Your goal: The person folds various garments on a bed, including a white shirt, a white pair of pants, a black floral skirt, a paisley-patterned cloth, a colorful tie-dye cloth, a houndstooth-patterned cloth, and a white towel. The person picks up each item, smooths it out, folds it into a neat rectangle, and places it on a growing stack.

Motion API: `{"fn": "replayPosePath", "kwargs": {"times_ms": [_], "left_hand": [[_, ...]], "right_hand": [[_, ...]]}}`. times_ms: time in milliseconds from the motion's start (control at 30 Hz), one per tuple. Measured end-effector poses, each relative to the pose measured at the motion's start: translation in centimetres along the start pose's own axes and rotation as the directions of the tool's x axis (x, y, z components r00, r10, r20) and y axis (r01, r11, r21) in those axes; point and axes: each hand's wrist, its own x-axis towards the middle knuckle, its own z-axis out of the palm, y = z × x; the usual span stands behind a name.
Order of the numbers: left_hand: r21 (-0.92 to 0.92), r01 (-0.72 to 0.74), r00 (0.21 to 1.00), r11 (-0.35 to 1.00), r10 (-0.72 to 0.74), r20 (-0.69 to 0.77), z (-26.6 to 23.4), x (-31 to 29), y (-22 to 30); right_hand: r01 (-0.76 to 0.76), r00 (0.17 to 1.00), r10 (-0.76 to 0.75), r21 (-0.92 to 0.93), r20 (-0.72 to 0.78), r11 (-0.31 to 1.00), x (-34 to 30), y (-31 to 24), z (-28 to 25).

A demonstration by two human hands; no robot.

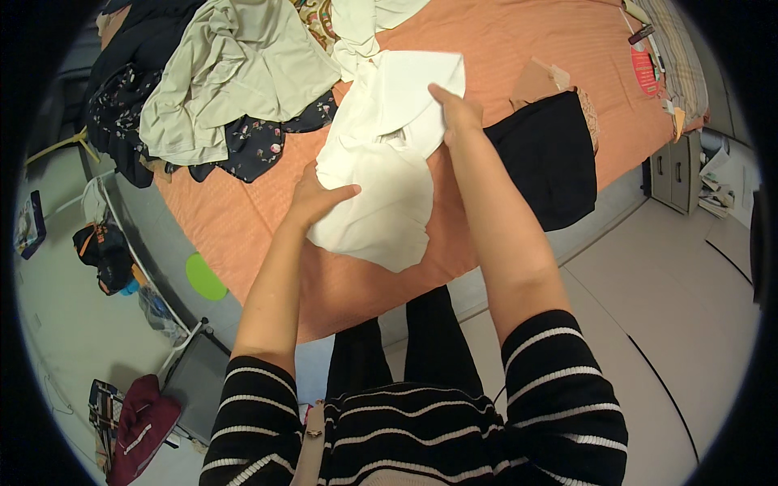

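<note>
A white garment (381, 178) lies partly folded on the orange bedspread (235, 251), its label and neckline area near the middle. My left hand (318, 197) holds its left side, the thumb on top and the fingers tucked out of sight beneath the cloth. At the upper right edge, my right hand (459, 115) grips a flat folded-over part of the same garment. Beside my right forearm is a folded black garment (553, 162), with beige lace-edged pieces (541, 81) partly under it.
At the back left are a heaped cream garment (235, 81) and dark floral cloth (255, 146). Another pale cloth (356, 32) touches the far end of the white garment. A white rack (121, 219) stands left of the bed; a grey cabinet (674, 172) stands to the right.
</note>
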Motion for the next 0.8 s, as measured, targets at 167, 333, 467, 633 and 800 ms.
{"fn": "replayPosePath", "kwargs": {"times_ms": [167, 333, 467, 633, 800], "left_hand": [[-0.003, 0.030, 0.999, 1.000, -0.030, -0.015, -0.4, -0.8, -1.1], [-0.429, 0.158, 0.981, 0.889, -0.094, 0.168, -2.5, 0.0, -4.5], [-0.815, 0.231, 0.973, 0.531, -0.130, 0.191, -4.2, -1.7, -4.0], [-0.506, 0.127, 0.981, 0.853, -0.032, 0.193, -4.8, -3.7, -1.8], [-0.229, 0.031, 0.970, 0.973, 0.026, 0.240, -2.9, -5.1, -2.5]], "right_hand": [[0.624, 0.776, -0.513, -0.326, 0.367, 0.710, -7.2, -1.4, 0.0], [0.996, 0.001, -0.589, -0.054, 0.808, -0.073, -16.2, 8.4, -4.6], [0.953, 0.186, -0.252, -0.238, 0.950, -0.190, -17.8, 13.2, -5.5], [0.930, 0.341, -0.441, -0.367, 0.831, 0.026, -18.2, 11.1, -5.8], [-0.034, 0.999, 0.040, -0.422, 0.007, 0.906, -16.2, 10.4, -4.5]]}}
